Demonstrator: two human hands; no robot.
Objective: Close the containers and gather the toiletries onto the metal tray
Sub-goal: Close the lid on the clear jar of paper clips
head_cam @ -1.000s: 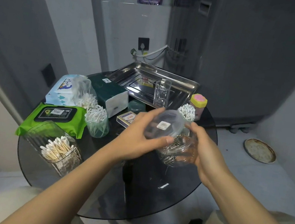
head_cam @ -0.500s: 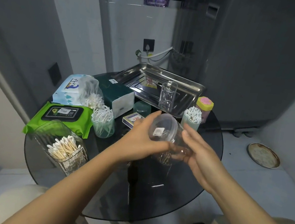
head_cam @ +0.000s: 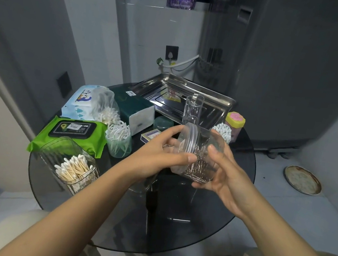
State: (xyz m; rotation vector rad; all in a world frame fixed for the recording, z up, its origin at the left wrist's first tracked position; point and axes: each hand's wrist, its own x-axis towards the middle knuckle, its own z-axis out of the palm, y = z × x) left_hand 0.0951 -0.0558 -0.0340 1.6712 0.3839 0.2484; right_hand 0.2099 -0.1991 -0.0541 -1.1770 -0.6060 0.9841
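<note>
Both hands hold a clear plastic jar (head_cam: 200, 155) of thin metal pins, tilted on its side above the round glass table (head_cam: 169, 228). My left hand (head_cam: 159, 151) grips the clear screw lid (head_cam: 188, 138) at the jar's left end. My right hand (head_cam: 221, 172) cups the jar's body from the right. The metal tray (head_cam: 154, 89) lies at the table's far edge, with a clear glass cup (head_cam: 193, 109) standing at its near rim.
On the table's left stand an open clear box of cotton swabs (head_cam: 72, 167), a green wipes pack (head_cam: 71, 131), a green swab cup (head_cam: 119, 139), a bagged swab pack (head_cam: 92, 101) and a tissue box (head_cam: 137, 109). A swab cup (head_cam: 222, 131) and pink-yellow jar (head_cam: 235, 121) sit right.
The jar has turned from lid-facing-me to lying sideways, with the lid now at its left end under my left hand. My right hand has shifted around the jar's body.
</note>
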